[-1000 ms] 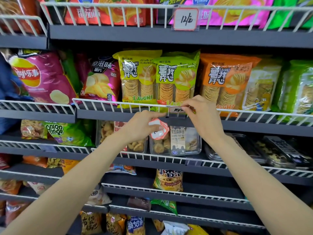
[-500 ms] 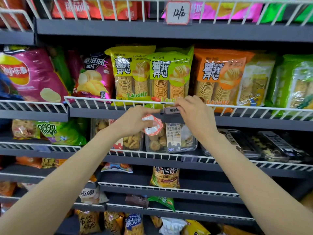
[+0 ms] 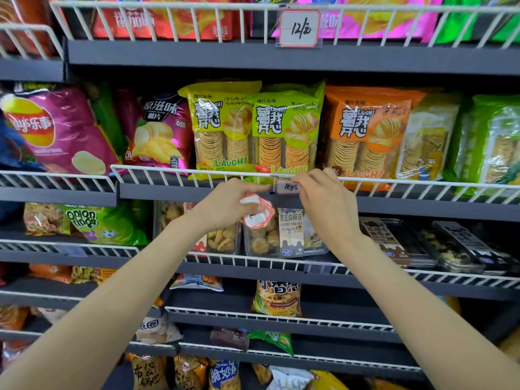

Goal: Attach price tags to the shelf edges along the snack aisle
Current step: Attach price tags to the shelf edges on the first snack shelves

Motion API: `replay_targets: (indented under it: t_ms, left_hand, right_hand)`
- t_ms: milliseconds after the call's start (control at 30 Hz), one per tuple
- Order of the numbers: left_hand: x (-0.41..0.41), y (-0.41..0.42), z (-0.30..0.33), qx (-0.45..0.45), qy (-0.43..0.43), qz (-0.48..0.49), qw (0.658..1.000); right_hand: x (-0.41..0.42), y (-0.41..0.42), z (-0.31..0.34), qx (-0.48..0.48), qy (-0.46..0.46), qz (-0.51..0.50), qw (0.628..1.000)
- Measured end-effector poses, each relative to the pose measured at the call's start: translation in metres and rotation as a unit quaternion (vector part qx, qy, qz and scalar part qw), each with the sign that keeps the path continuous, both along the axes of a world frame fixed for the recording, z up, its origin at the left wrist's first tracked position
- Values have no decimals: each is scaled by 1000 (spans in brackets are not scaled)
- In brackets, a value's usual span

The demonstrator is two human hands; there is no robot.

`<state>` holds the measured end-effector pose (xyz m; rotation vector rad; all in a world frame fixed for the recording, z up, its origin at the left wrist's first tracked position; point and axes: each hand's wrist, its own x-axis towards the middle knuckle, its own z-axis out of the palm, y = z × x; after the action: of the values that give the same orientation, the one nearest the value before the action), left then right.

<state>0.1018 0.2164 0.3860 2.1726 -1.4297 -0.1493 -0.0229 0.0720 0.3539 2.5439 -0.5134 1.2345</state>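
A small price tag (image 3: pixel 285 187) with a red border and a handwritten figure sits in a clear holder on the white wire rail (image 3: pixel 174 173) at the front of the dark grey shelf edge (image 3: pixel 174 194), just below the green bags of stacked crisps (image 3: pixel 284 133). The right hand (image 3: pixel 323 198) has its fingertips closed on the tag's right end, pinching it against the rail. The left hand (image 3: pixel 228 206) reaches in from the other side, its forefinger stretched out to touch the holder's left end, while its remaining fingers are curled around a small stack of spare red-bordered tags (image 3: pixel 257 211) held just under the shelf edge.

An orange bag of the same crisps (image 3: pixel 365 130) stands to the right of the green ones, and a purple Lay's bag (image 3: pixel 56 133) leans at the far left of the same shelf. On the rail of the shelf above, another price tag (image 3: pixel 299 28) reading 12 hangs in its holder. Below the hands, clear tubs of biscuits (image 3: pixel 264 237) stand on the next shelf down, with a green bag of onion rings (image 3: pixel 107 223) to their left. Further bags fill the lower shelves.
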Motion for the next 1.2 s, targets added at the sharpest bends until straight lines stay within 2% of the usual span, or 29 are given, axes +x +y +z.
replay_targets:
  t_ms: [300, 567, 733, 800, 833, 867, 933, 967, 1133, 1200]
  left_hand:
    - [1, -2, 2, 7, 8, 1, 1000]
    - [0, -3, 0, -14, 14, 3, 1000]
    - [-8, -4, -3, -129, 58, 53, 989]
    - [-7, -2, -3, -183, 95, 60, 977]
    - [-7, 0, -2, -200, 109, 60, 972]
    - [-7, 3, -1, -209, 116, 61, 969]
    - [-6, 8, 0, -223, 124, 60, 965]
    - [-5, 11, 0, -229, 127, 58, 963]
    - [10, 44, 2, -242, 98, 75, 962]
    - [22, 62, 3, -244, 92, 81, 962]
  right_hand:
    - [-2, 6, -2, 23, -3, 2, 1000]
    - [-1, 5, 3, -13, 28, 0, 1000]
    - [-2, 10, 9, -5, 42, -11, 999]
    - [-1, 15, 11, 43, 47, -4, 998]
    - [0, 19, 14, 101, 43, 24, 994]
    - [1, 25, 20, 184, 31, 71, 980]
    - [4, 37, 32, 370, 6, 195, 908]
    - [7, 43, 38, 424, -3, 232, 875]
    - [29, 70, 52, 533, -9, 293, 793]
    - [43, 86, 54, 550, 3, 293, 782]
